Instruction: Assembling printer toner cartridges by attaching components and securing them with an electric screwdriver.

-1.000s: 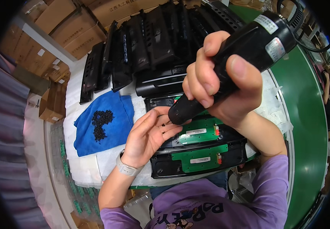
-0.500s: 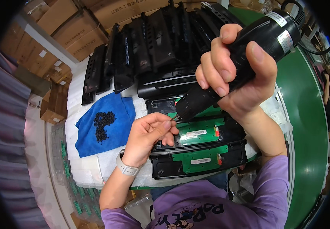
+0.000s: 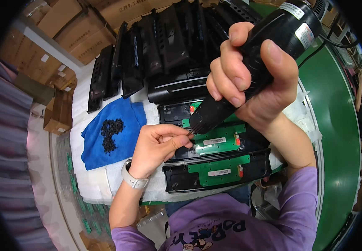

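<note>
My right hand point(image 3: 269, 83) is wrapped round a black electric screwdriver point(image 3: 214, 113), tilted with its bit end down to the left. My left hand point(image 3: 158, 144) is closed in a pinch right at the bit; whatever lies between the fingertips is too small to make out. Below the tool lie black plastic panels bearing green circuit boards, the nearest board point(image 3: 218, 170) at the front and another board point(image 3: 227, 144) behind it. A third such panel point(image 3: 177, 113) is partly hidden by the tool. To the left, a blue cloth point(image 3: 91, 144) carries a heap of small black screws point(image 3: 110, 129).
Several long black housings point(image 3: 164, 46) are stacked at the back of the white-covered table point(image 3: 82, 94). Cardboard boxes point(image 3: 80, 35) stand beyond it. A green surface point(image 3: 336, 138) runs along the right. The tool's cable point(image 3: 340, 44) trails off at upper right.
The screwdriver and my right hand have shifted slightly left and up. The fingers of my left hand have drawn closer together at the bit.
</note>
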Tool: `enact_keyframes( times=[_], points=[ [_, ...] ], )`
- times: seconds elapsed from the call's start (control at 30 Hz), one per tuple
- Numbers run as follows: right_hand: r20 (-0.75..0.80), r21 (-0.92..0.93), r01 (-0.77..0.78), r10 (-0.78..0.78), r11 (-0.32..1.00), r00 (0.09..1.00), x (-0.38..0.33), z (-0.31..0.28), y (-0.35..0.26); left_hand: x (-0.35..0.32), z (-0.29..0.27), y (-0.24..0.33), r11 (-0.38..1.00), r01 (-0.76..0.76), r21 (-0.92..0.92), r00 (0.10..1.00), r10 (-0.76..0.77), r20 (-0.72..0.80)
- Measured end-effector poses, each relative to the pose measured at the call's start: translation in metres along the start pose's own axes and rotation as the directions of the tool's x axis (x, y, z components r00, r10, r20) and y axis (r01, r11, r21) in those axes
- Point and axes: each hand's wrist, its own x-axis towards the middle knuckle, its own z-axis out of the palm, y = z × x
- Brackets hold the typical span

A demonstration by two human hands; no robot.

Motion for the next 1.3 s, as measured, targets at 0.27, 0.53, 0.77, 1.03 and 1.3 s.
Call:
enact_keyframes(
  times=[0.27, 0.53, 0.77, 1.03, 1.3],
  points=[
    [0.039, -0.012, -0.007, 0.007, 1.0, 0.999, -0.003, -0.001, 0.002, 0.004, -0.006, 0.002, 0.997, 0.043, 0.067, 0.997, -0.047, 0.055],
    [0.053, 0.004, 0.001, -0.001, 1.0, 0.999, -0.004, 0.001, 0.002, 0.005, -0.013, 0.001, 0.997, 0.064, 0.045, 0.991, -0.069, 0.112],
    [-0.14, -0.118, -0.01, -0.006, 0.993, 0.99, -0.005, 0.011, 0.004, 0.001, 0.001, -0.004, 0.982, -0.052, 0.183, 0.998, 0.059, -0.036],
    [-0.299, 0.091, -0.092, 0.116, 0.992, 0.947, 0.002, 0.005, 0.005, 0.0, 0.008, -0.009, 0.972, -0.139, 0.19, 0.981, 0.162, -0.108],
    [-0.028, -0.242, -0.244, 0.244, 0.939, 0.969, -0.006, 0.009, 0.012, 0.008, 0.001, -0.015, 0.983, -0.129, 0.128, 0.96, 0.156, -0.232]
  ],
)
